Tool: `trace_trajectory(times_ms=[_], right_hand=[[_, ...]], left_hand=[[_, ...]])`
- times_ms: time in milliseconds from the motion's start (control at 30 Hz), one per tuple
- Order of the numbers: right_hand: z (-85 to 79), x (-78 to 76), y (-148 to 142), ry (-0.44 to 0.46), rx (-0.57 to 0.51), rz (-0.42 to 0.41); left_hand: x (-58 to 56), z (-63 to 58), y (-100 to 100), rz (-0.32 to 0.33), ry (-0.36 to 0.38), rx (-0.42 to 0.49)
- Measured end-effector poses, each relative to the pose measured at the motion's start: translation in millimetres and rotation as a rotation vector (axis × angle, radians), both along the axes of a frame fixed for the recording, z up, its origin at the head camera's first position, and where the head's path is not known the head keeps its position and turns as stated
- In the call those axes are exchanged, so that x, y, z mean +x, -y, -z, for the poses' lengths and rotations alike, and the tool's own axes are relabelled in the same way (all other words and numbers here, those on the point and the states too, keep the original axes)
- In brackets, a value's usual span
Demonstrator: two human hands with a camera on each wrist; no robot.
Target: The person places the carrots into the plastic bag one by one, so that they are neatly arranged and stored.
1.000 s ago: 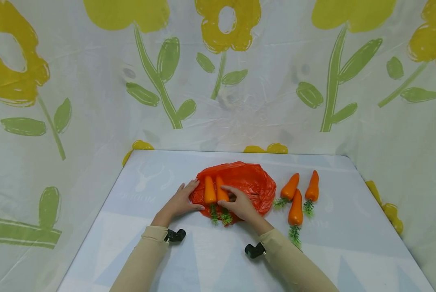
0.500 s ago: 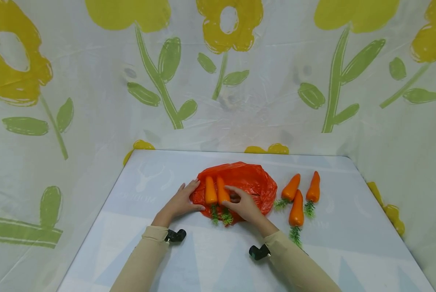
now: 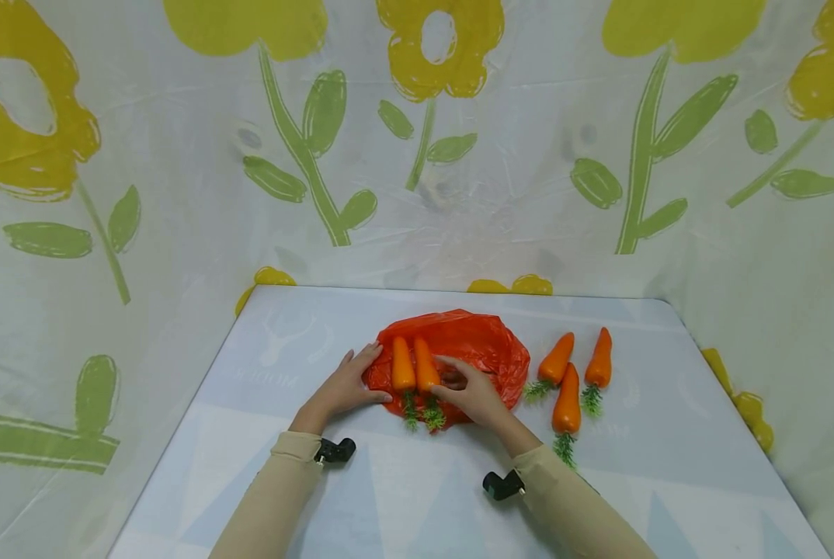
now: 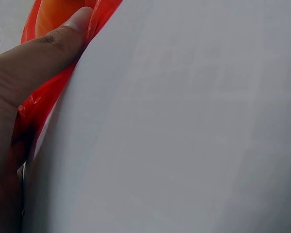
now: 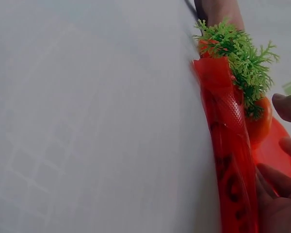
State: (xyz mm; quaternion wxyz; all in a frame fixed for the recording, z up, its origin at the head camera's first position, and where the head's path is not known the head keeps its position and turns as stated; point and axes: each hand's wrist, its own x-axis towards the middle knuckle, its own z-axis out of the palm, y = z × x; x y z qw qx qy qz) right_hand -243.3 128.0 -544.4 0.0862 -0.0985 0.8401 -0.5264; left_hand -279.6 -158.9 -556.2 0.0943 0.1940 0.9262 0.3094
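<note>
A red plastic bag (image 3: 476, 341) lies spread on the table with two orange toy carrots on it, the left carrot (image 3: 402, 366) and the right carrot (image 3: 426, 366). Their green tops point toward me. My left hand (image 3: 347, 388) rests at the bag's left edge, fingers spread; in the left wrist view its thumb (image 4: 48, 53) lies on the red plastic. Beside the right carrot is my right hand (image 3: 471, 392), its fingers loosely bent. The right wrist view shows a small gap between a fingertip (image 5: 286, 108) and the carrot (image 5: 259, 126).
Three more toy carrots lie right of the bag: one upper (image 3: 557, 359), one nearer (image 3: 567, 400) and one farther right (image 3: 599, 359). The pale table (image 3: 403, 497) ends at a flower-printed curtain (image 3: 501, 217) behind and at the sides.
My right hand has let go of the right carrot and shifted slightly to the right. That carrot now lies beside the left one. My left hand stays in place.
</note>
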Motion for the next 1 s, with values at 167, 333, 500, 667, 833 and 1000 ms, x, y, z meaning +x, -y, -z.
trace_trajectory(times_ms=[167,333,500,667,833,1000], right_hand=[[0.1,1.4,-5,-0.006,-0.007,0.006],[-1.2,2.5,-9,0.009,0.002,0.012],[-4.8,3.5,-12,-0.012,0.004,0.025],[-5.2,4.2,-17,-0.028,0.017,0.044],[-6.7,6.3,-22,-0.028,0.017,0.048],[-9.1,8.2,-27,-0.025,0.034,0.062]], left_hand=[[-0.4,2.0,0,0.001,-0.004,-0.002],[-1.1,4.0,0,0.004,-0.007,-0.004],[-0.6,3.9,0,0.000,-0.006,-0.007],[0.1,3.1,0,-0.005,0.004,-0.006],[0.0,2.5,-1,-0.005,0.001,-0.012],[0.0,2.0,-1,-0.001,-0.005,-0.011]])
